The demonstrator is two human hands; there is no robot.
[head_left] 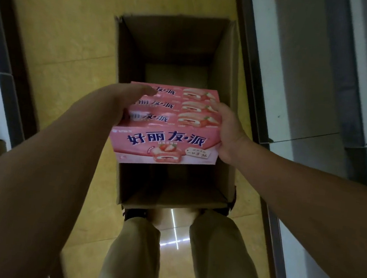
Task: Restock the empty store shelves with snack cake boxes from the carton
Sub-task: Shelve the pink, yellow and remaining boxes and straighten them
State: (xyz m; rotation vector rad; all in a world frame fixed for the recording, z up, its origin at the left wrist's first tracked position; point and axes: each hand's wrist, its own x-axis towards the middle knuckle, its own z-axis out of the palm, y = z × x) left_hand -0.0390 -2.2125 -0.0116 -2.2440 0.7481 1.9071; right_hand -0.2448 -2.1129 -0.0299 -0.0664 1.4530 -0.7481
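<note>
Snack cake boxes, pink, three pressed side by side as one block, held clear above the middle of the open carton, between its left and right walls. Clamped from both ends: left hand wrapped over the left end with fingers reaching across the far top corner, right hand curled round the right end, thumb on top, under fingers hidden. Carton standing on the yellow tiled floor, near rim just before the trousered legs; inside dark and, as far as can be seen, bare below the block. Grey shelves running along the right, close by the carton's right wall.

Judged as the lift-and-carry step: block out of the carton, not yet on a shelf. To do it well, keep steady inward pressure from both palms to stop the middle box slipping down and out. Keep the block level, printed tops up. Raise fully past the carton's rim before swinging right, to avoid catching a corner on the right wall. Land on the shelf's front edge first, then slide back with flat palms, faces outward. Avoid squeezing hard enough to dent the thin card ends.
</note>
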